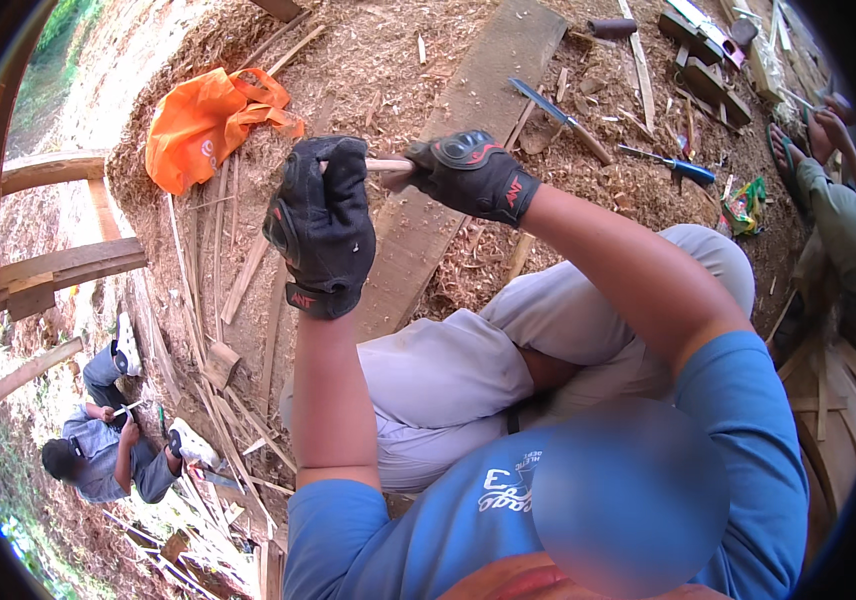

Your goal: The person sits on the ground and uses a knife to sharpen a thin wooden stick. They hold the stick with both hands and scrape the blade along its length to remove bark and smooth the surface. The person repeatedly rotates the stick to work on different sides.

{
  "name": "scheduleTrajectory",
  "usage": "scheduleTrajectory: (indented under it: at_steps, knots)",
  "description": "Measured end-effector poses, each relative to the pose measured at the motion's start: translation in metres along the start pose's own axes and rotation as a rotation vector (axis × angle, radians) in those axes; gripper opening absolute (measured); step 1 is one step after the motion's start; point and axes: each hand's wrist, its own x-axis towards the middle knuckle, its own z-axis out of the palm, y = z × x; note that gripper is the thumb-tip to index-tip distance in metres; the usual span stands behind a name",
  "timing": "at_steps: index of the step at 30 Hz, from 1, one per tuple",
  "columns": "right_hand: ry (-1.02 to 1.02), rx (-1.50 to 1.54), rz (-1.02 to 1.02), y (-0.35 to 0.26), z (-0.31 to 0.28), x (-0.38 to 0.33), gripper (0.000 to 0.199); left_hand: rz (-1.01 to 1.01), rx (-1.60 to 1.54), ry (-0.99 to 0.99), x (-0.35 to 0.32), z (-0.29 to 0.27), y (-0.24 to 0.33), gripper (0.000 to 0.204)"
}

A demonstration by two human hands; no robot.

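Note:
A thin, pale wooden stick is held crosswise above a plank, with my two gloved hands at its ends. My left hand, in a black glove, is closed around the left end. At the other end, my right hand, in a matching glove with a hard knuckle guard, has its fingers pinched together. Beneath those fingers shows a small brownish flap that I cannot make out. Both ends of the stick are hidden by the gloves.
An orange bag lies left of the plank. Right of it are a knife, a blue-handled screwdriver, wooden hand planes and a green packet. Shavings cover the ground. One person sits left, another right.

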Motion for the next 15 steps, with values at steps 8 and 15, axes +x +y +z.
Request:
scheduleTrajectory:
  at_steps: [8,15]
  knots:
    - [0.203,-0.012,-0.190,-0.034,-0.012,0.001,0.033,0.069,0.022,-0.051,-0.001,-0.010,0.005,0.014]
    - [0.082,-0.111,-0.066,-0.041,-0.016,0.001,0.031,0.104,-0.057,-0.078,0.002,-0.009,0.008,0.010]
